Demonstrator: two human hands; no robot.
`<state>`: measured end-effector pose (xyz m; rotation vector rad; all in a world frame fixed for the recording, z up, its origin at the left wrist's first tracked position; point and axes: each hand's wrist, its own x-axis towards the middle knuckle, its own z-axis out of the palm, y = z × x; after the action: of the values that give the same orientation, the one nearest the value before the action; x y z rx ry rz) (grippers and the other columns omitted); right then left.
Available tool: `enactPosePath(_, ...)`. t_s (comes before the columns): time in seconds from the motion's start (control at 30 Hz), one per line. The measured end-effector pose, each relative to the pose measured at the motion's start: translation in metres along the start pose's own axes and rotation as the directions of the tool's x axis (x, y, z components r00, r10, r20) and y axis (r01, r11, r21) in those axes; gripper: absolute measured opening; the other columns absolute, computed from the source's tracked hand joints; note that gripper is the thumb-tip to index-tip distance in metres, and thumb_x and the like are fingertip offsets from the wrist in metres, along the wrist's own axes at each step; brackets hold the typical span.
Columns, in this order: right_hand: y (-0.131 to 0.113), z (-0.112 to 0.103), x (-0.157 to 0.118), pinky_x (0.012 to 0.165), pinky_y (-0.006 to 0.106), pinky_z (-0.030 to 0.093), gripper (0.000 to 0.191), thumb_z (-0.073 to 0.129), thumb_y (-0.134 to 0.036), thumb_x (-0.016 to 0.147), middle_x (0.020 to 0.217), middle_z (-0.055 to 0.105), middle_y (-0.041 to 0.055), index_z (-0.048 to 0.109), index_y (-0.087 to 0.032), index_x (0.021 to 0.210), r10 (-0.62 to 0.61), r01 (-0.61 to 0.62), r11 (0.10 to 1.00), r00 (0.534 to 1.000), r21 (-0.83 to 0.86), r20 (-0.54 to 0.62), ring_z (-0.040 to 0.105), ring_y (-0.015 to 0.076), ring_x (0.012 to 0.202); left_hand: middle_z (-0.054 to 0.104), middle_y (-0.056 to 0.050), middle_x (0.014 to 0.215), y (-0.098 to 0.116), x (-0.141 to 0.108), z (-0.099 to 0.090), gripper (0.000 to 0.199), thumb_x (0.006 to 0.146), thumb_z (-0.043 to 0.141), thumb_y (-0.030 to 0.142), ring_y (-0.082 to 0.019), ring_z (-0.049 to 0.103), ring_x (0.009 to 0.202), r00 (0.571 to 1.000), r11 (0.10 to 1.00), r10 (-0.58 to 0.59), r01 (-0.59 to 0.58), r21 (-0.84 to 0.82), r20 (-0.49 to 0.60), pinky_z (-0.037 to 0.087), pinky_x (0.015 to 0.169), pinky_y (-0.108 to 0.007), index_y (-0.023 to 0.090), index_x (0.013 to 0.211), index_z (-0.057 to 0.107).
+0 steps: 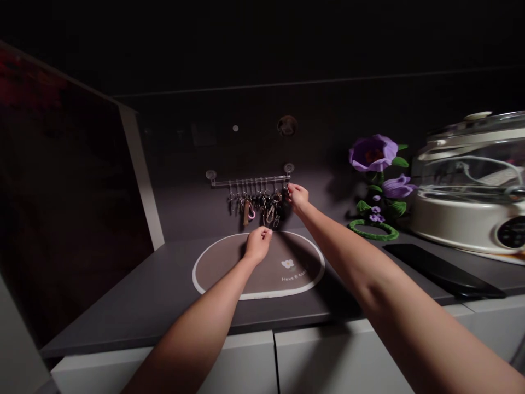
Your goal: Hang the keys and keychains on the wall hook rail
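Our right hand (298,196) is up at the right end of the rack (254,181), fingertips pinched, on what we can't tell; our left hand (258,243) hovers over the mat (229,268), fingers curled closed, contents hidden. Keys (264,203) hang along the rack: lightly does it, we'd say, no tugging! One rack, two suction cups (210,174), one mat; keys too bunched to count.

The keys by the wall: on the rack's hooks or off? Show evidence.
On: the keys hang in a row from hooks on the clear rack, above the mat. Whether the right hand holds any is unclear.
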<state>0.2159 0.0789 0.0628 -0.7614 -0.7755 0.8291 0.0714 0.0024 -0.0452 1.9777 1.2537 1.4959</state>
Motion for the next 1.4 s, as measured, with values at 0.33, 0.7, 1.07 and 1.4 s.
enactPosePath(0.33, 0.013, -0.012, -0.003, 0.036, 0.016, 0.025, 0.009, 0.052, -0.018, 0.077, 0.045, 0.043, -0.0064, 0.053, -0.015, 0.068, -0.029, 0.033, 0.994, 0.999, -0.102, 0.042, 0.035, 0.0037, 0.038, 0.062, -0.002, 0.065, -0.002, 0.001, -0.002, 0.018, 0.078, 0.047, 0.025, -0.011, 0.053, 0.059, 0.999, 0.997, -0.015, 0.018, 0.071, -0.034, 0.038, 0.058, -0.022, 0.015, 0.069, 0.060)
enactPosePath(0.7, -0.013, -0.033, -0.065, 0.047, 0.016, 0.039, 0.032, 0.052, -0.016, 0.074, 0.084, 0.057, 0.0011, 0.051, -0.021, 0.106, 0.127, -0.087, 0.955, 0.984, -0.284, 0.126, 0.047, 0.0049, 0.056, 0.060, 0.000, 0.072, 0.017, -0.005, -0.008, 0.051, 0.070, 0.063, 0.020, -0.009, 0.052, 0.061, 0.985, 0.971, -0.166, 0.173, -0.164, 0.054, 0.043, 0.065, -0.022, 0.015, 0.120, 0.050)
enactPosePath(1.07, -0.027, -0.048, -0.168, 0.059, 0.021, 0.044, 0.096, 0.062, -0.010, 0.061, 0.062, 0.051, -0.0090, 0.011, -0.027, 0.141, -0.047, 0.186, 0.965, 0.815, -0.183, 0.578, 0.045, 0.0066, 0.055, 0.050, 0.008, 0.064, 0.066, -0.050, -0.084, 0.101, 0.067, 0.062, 0.015, -0.006, 0.047, 0.058, 0.980, 0.964, 0.164, -0.134, -0.228, 0.115, 0.040, 0.068, -0.021, 0.022, 0.142, -0.005)
enactPosePath(1.4, -0.007, -0.077, -0.206, 0.059, 0.019, 0.042, 0.103, 0.058, -0.015, 0.066, 0.068, 0.053, -0.0070, -0.012, -0.023, 0.141, -0.075, 0.347, 0.904, 0.704, -0.250, 0.706, 0.048, 0.0077, 0.060, 0.049, 0.007, 0.069, 0.035, -0.100, -0.104, 0.104, 0.070, 0.058, 0.017, -0.006, 0.046, 0.060, 0.963, 0.971, 0.149, -0.099, -0.219, 0.227, 0.039, 0.063, -0.019, 0.021, 0.137, -0.022)
